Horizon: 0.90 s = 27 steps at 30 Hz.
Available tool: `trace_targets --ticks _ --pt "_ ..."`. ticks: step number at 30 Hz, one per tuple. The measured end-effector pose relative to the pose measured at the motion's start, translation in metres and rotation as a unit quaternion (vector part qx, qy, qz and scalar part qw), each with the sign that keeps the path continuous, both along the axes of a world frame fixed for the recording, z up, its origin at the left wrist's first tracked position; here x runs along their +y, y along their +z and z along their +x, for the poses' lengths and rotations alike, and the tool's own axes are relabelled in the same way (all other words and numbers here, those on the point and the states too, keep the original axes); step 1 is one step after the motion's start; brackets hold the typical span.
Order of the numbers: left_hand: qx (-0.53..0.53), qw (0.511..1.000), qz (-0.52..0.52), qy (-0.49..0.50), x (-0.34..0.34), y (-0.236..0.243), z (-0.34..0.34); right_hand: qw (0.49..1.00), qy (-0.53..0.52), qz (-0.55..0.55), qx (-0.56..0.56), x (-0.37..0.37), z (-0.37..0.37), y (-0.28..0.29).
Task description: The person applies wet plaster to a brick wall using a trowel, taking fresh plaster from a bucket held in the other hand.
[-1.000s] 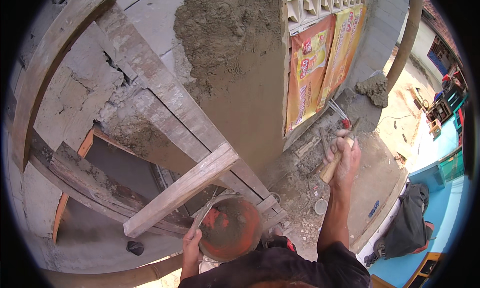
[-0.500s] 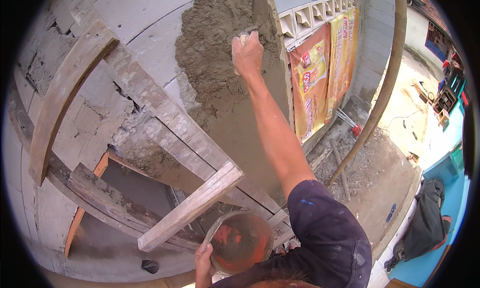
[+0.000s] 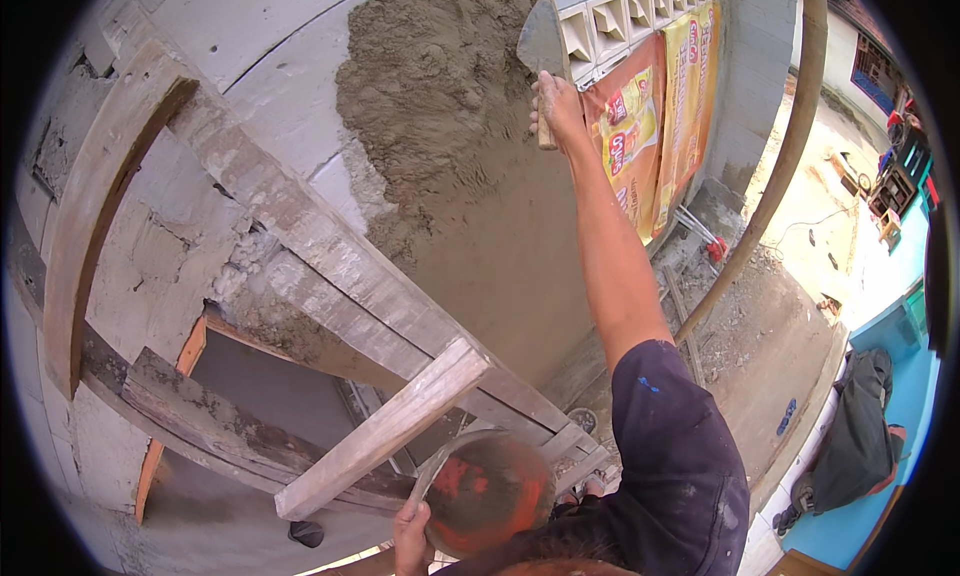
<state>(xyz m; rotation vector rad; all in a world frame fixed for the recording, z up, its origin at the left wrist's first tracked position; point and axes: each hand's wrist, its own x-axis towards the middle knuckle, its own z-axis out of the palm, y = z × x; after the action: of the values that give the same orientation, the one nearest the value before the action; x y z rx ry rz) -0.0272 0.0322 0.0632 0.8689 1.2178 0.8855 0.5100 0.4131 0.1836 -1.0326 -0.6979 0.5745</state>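
Observation:
My right hand (image 3: 563, 108) is closed round the handle of a trowel (image 3: 541, 40), its grey blade pointing up beside the right edge of the plastered wall. Rough wet mortar (image 3: 425, 96) covers the wall's upper part to the left of the hand; below lies a smoother plastered stretch (image 3: 500, 266). Near the lower edge my left hand (image 3: 411, 538) grips the rim of a round basin (image 3: 490, 491), whose reddish inside is smeared with grey mortar. Its fingertips are partly hidden behind the rim.
A wooden beam (image 3: 330, 246) slants across the front, with a crosspiece (image 3: 385, 431) jutting near the basin. A curved board (image 3: 95, 216) stands at left. On the right are an orange and yellow banner (image 3: 640, 126), a leaning pole (image 3: 775, 186) and dark cloth (image 3: 850, 426) on a blue surface.
My right hand has moved right, off the rough mortar to the wall's edge, and the trowel blade now shows plainly, pointing up. My left hand keeps hold of the basin.

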Motion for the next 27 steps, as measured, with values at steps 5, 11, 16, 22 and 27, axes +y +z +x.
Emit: trace_targets --ticks 5,11,16,22,27 --pt "0.009 1.0 -0.01 -0.008 0.003 0.0 0.0 0.997 -0.013 -0.032 0.067 0.045 0.003 -0.051" --pt "0.014 1.0 -0.017 -0.008 0.009 0.001 -0.002 0.893 0.144 0.048 0.424 0.039 -0.03 -0.097" --pt "0.016 1.0 -0.019 -0.013 0.013 0.004 -0.001 0.778 0.29 0.213 0.515 0.058 -0.012 -0.001" --pt "0.014 0.999 -0.021 -0.027 0.017 0.004 0.002 0.879 0.225 0.189 0.377 0.067 0.002 0.089" --pt "0.02 0.999 -0.018 -0.02 0.015 0.007 -0.002 0.992 0.054 -0.003 0.111 0.053 -0.006 0.002"
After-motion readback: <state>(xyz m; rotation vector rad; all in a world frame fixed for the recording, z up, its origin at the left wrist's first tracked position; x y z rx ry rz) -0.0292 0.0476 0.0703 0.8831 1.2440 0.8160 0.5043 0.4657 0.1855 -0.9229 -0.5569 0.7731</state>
